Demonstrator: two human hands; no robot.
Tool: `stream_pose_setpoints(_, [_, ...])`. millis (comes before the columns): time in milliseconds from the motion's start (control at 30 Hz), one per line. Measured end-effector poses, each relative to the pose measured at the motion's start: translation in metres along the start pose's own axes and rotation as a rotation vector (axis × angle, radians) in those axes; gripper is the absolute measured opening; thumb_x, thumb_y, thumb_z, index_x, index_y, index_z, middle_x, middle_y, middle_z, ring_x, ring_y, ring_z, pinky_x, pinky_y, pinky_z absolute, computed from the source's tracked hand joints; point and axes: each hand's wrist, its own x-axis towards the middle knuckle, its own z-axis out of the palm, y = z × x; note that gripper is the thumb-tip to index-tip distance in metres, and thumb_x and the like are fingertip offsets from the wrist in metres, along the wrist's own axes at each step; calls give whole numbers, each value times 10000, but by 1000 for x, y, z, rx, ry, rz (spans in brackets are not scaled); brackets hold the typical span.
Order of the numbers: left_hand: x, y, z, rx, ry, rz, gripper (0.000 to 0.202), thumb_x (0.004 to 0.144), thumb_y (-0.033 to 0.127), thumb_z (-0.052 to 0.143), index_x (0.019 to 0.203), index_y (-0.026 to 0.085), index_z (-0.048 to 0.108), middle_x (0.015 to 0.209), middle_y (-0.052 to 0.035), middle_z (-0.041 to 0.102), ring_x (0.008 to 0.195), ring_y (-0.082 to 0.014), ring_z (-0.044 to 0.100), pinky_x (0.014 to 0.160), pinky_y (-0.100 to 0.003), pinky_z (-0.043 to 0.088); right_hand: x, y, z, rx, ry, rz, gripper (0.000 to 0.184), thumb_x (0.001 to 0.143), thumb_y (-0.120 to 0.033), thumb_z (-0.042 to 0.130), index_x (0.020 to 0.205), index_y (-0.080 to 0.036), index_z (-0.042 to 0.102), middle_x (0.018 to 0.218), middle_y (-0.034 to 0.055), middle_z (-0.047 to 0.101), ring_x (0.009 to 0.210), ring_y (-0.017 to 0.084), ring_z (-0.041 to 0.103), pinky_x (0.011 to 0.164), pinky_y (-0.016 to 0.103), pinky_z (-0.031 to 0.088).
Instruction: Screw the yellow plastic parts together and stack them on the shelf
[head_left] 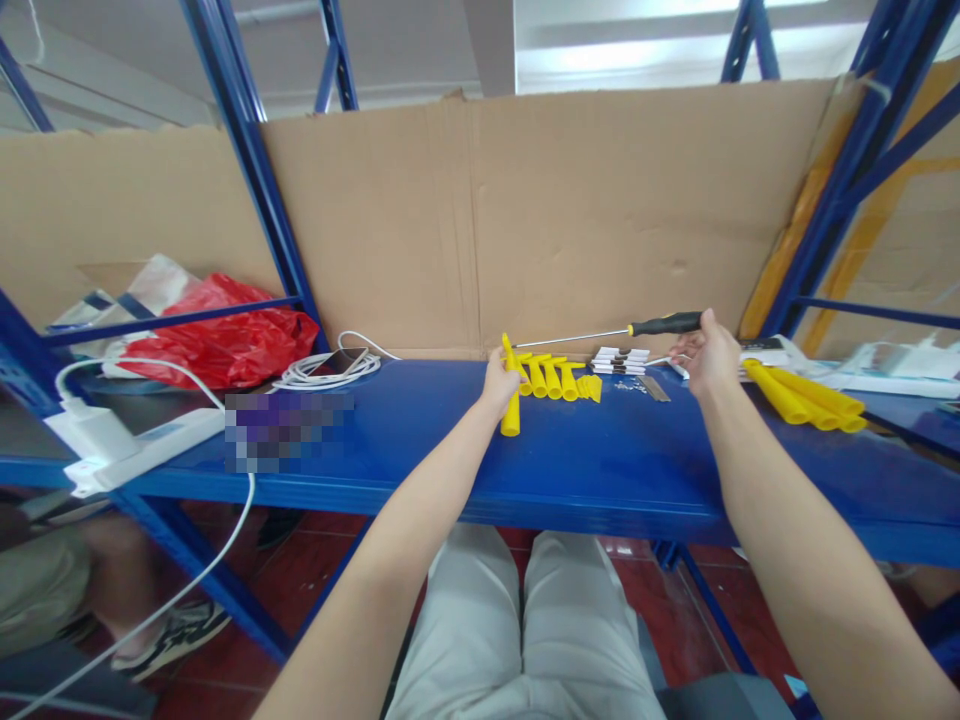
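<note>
My left hand (498, 385) is closed round a yellow plastic tube (511, 402), held upright on the blue shelf (570, 465). Right beside it lies a row of several more yellow tubes (553, 376). My right hand (705, 355) grips the black handle of a long screwdriver (622, 331), whose thin metal shaft points left above the shelf toward the tube. Between the hands lie a small stack of white parts (621, 360) and a few tiny screws (624, 385) with a metal strip (655, 389).
A pile of long yellow tubes (806, 397) lies at the right. White cable coils (326, 368), a red plastic bag (217, 340) and a white power strip (127, 440) sit at the left. Cardboard (525, 220) backs the shelf. Another person's leg and shoe (161, 630) show at lower left.
</note>
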Motion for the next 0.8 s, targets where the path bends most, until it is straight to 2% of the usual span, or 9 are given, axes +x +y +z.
stream_pose_setpoints(133, [-1,2,0,101,7,21,819,655,-128,535,1388,224,440,1258,-92,640,729,-116,645,444,-136,389,4,0,-1,-109,47,13,282,966,-296,466,694,-220,483,446,-54,460,340,101,437,287,187,339])
stream_pose_setpoints(233, [-1,2,-1,153,1,43,815,664,-128,543,1396,216,441,1245,-91,658,806,-133,671,491,-139,422,5,-1,-1,-96,57,12,282,951,-271,454,673,-230,451,382,-71,362,306,99,377,281,189,315])
stream_pose_setpoints(367, [0,1,-3,196,8,61,795,682,-112,542,1400,220,459,1254,-87,664,792,-147,688,507,-167,444,6,0,-3,-75,5,10,321,970,-331,487,667,-231,453,362,-97,265,291,81,304,304,171,310])
stream_pose_setpoints(500, [3,-1,-4,205,17,80,820,681,-112,542,1425,219,445,1294,-85,653,776,-151,697,523,-184,464,13,0,-8,-54,-71,71,435,961,-477,497,624,-221,398,402,-77,335,349,84,407,362,171,364])
stream_pose_setpoints(633, [6,-4,-4,204,17,80,839,686,-113,546,1453,202,421,1310,-100,647,893,-186,708,605,-205,517,21,0,-12,-14,-140,96,423,976,-453,435,623,-220,418,452,-34,441,433,115,520,394,190,404])
stream_pose_setpoints(700, [8,-5,-5,192,12,93,827,691,-116,558,1448,193,435,1314,-108,646,965,-206,701,683,-231,544,24,2,-14,-17,-163,76,408,973,-426,449,623,-218,427,472,-24,464,443,121,523,397,200,409])
stream_pose_setpoints(800, [9,-7,-5,165,7,117,805,693,-101,601,1427,202,469,1319,-106,645,1046,-219,686,821,-277,554,27,7,-16,-31,-185,36,416,971,-434,477,621,-215,422,469,-35,431,401,104,448,373,200,374])
